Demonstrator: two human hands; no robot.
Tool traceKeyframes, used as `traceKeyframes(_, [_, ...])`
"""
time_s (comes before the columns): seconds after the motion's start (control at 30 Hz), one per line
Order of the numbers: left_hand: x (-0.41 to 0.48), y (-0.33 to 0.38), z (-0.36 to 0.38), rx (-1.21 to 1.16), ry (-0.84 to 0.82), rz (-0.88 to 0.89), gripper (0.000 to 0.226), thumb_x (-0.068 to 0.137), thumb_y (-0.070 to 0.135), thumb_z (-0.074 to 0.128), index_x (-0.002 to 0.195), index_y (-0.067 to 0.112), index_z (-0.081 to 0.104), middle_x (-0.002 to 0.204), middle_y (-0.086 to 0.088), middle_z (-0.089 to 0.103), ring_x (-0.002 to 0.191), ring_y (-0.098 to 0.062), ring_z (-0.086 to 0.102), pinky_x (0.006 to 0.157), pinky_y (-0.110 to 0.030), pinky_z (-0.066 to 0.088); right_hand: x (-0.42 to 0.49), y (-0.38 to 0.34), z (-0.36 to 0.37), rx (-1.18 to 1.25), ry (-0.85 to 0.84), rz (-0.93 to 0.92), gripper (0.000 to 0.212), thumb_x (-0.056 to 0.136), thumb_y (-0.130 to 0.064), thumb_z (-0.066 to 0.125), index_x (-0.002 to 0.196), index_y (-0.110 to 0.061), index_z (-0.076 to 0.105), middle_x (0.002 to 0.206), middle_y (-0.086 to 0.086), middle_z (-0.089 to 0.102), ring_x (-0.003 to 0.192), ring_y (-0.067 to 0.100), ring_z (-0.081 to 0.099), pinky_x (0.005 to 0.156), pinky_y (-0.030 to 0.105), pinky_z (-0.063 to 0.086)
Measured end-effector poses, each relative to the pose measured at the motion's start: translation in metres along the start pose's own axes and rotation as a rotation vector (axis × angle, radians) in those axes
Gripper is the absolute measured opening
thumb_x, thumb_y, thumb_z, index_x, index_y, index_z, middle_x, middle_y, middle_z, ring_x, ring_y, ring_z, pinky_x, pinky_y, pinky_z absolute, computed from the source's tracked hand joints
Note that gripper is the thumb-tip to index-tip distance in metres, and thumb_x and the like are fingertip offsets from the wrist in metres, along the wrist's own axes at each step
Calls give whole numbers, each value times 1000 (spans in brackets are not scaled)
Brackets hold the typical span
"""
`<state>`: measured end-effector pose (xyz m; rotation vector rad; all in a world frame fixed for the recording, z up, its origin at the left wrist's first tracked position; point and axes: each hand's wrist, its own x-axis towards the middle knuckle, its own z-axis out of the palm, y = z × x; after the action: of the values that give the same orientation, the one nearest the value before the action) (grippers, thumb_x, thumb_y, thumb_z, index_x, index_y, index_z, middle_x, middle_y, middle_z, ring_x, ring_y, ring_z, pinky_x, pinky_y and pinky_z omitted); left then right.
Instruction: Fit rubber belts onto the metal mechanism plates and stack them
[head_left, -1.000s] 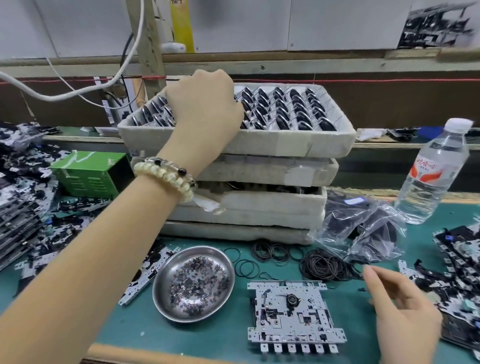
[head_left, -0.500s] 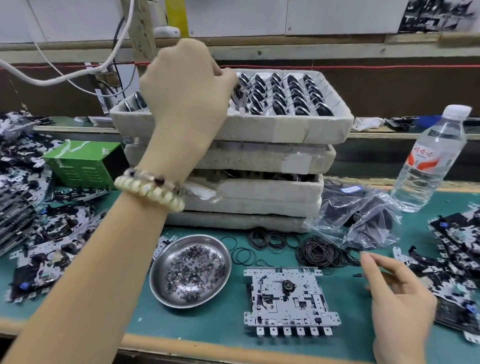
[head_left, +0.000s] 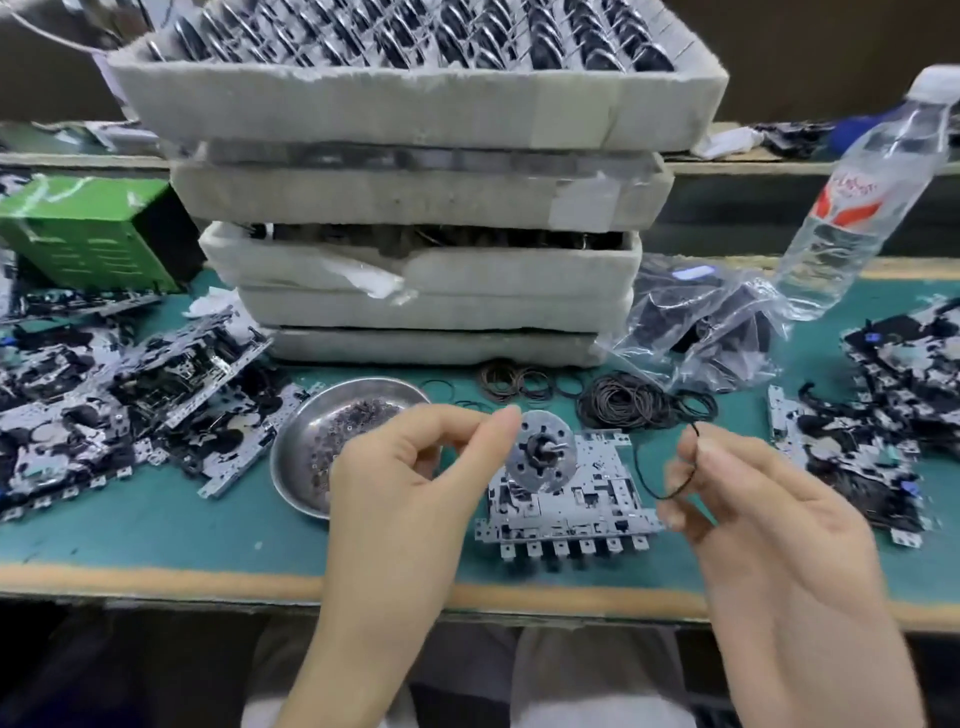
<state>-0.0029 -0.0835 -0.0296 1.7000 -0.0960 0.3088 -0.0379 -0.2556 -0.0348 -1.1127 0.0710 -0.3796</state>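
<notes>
Your left hand (head_left: 410, 467) pinches the flywheel (head_left: 543, 452) over the plate (head_left: 576, 517) at the worktop (head_left: 156, 530) front edge; right hand (head_left: 769, 519) pinches a belt (head_left: 670, 470), ready to loop

One wide-angle camera, worn on the head, faces forward and down, close above the left hand (head_left: 400, 499) and right hand (head_left: 774, 530) at the near edge of the counter (head_left: 156, 535), stacked trays (head_left: 415, 106) straight ahead.
</notes>
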Motion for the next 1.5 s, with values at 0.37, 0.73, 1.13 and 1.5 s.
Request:
traceKeyframes(0.37, [-10,-12,0,-111,-47,-78,26,74,45,79,61,24,72,54,11,51,57,-4,39,54,-11,34,-12,17,20,-470,1,-201,3,73,-19,78,71,-20,76,79,2,65,70,17,56,62,23,44])
traceKeyframes(0.73, [-10,-17,-10,44,-173,101,22,95,40,59,76,32,65,69,21,53,66,1,48,66,-10,35,-4,10,12,-704,-25,-202,13,83,-29,74,71,-25,71,83,-10,63,70,8,53,63,17,41])
traceKeyframes(1.13, [2,-42,3,384,138,941,21,105,25,48,95,12,61,92,3,52,80,-17,50,78,-19,41,25,-11,4,-250,-468,511,47,49,-57,85,56,-16,63,85,5,57,64,14,40,52,27,19])
traceKeyframes(1.5, [33,-47,12,591,98,1297,12,97,14,68,88,6,70,93,-1,53,77,-23,49,58,-37,47,63,-19,-11,-588,-596,226,31,67,-21,79,59,-14,50,91,15,75,80,11,68,72,15,51])
